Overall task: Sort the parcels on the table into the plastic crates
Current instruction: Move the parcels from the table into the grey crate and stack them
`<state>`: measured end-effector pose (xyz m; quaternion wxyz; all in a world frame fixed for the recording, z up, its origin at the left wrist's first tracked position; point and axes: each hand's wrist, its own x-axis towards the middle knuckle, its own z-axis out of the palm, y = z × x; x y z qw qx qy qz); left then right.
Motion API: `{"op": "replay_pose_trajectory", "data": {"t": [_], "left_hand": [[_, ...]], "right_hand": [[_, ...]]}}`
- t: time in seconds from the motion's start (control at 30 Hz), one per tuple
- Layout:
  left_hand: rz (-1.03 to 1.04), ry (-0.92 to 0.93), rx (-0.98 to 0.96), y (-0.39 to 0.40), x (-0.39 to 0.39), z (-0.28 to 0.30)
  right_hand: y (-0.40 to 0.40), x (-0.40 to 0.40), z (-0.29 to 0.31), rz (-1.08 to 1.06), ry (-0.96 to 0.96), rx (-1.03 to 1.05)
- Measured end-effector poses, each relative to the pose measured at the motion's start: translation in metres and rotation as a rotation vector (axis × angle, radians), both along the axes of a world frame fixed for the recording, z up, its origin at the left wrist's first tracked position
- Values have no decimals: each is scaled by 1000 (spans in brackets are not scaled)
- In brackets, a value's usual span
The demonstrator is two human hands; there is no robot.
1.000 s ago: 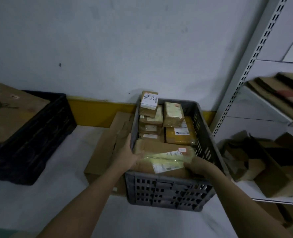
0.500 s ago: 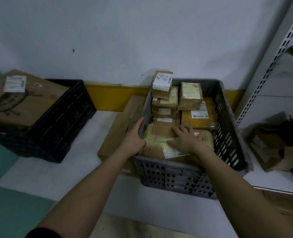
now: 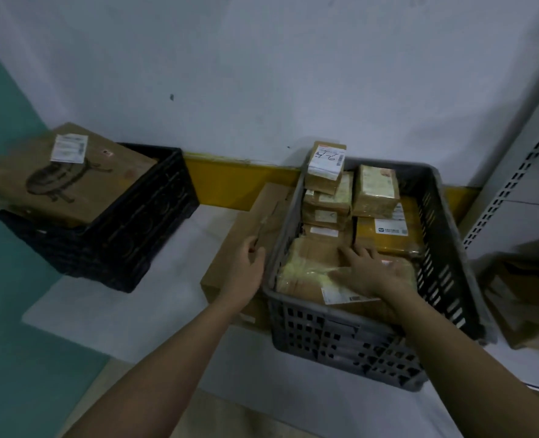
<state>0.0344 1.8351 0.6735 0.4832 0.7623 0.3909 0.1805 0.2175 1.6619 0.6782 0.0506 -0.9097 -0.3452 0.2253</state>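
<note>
My right hand (image 3: 367, 273) lay flat, fingers spread, on the taped parcel (image 3: 312, 273) at the near end of the grey crate (image 3: 340, 339); my left hand (image 3: 246, 273), loosely apart, hovered beside its left wall. The crate looked crowded, so pressing could topple the small stack (image 3: 325, 191) behind.

The scene is dimly lit, with a cool grey-blue cast over the wall (image 3: 261, 74). No light source is seen; the wall is brightest at the far middle and darkened toward the corners. Soft shadow is cast under the grey crate (image 3: 350, 339), and detail is lost in the black crate (image 3: 129, 229) at the left. Motion blur is seen on the right hand (image 3: 369, 273) and the cardboard at the far right. The shelf post (image 3: 514, 184) is bent by wide-angle distortion.
</note>
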Motion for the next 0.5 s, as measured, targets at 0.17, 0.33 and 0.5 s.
{"op": "replay_pose_trajectory", "data": {"t": [0.17,0.33,0.5], "left_hand": [[155,389,301,53,-48,-20],[91,331,23,78,-58,-35],[37,310,-164,97,-51,-40]], "right_hand": [[48,-37,11,-100,-59,381],[118,-84,12,-340,297,618],[142,-105,-7,-462,237,569]]}}
